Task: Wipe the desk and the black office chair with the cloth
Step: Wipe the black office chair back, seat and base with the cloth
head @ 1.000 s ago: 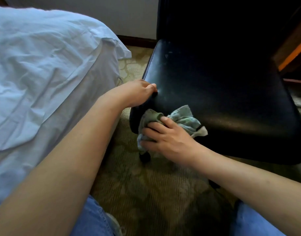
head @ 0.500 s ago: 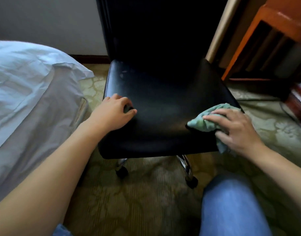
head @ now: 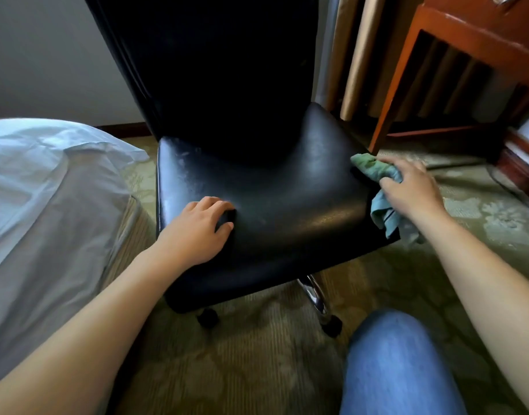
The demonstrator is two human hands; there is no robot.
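Observation:
The black office chair (head: pixel 287 187) stands in front of me, its seat shiny and its tall back dark. My left hand (head: pixel 197 232) rests palm down on the seat's front left part, fingers curled, holding nothing. My right hand (head: pixel 409 190) presses a crumpled green cloth (head: pixel 377 169) against the seat's right edge, and part of the cloth hangs down below my palm. The wooden desk (head: pixel 466 28) rises at the upper right, with only its leg and underside showing.
A bed with a white sheet (head: pixel 41 190) fills the left side, close to the chair. My knee in blue jeans (head: pixel 394 360) is at the bottom right. Patterned green carpet (head: pixel 257 354) lies below, with the chair's chrome legs and castors (head: pixel 332 324) on it.
My right hand has carried the cloth from the seat's front left corner across to its right edge, then further back along that edge. My left hand moved from the left rim onto the seat.

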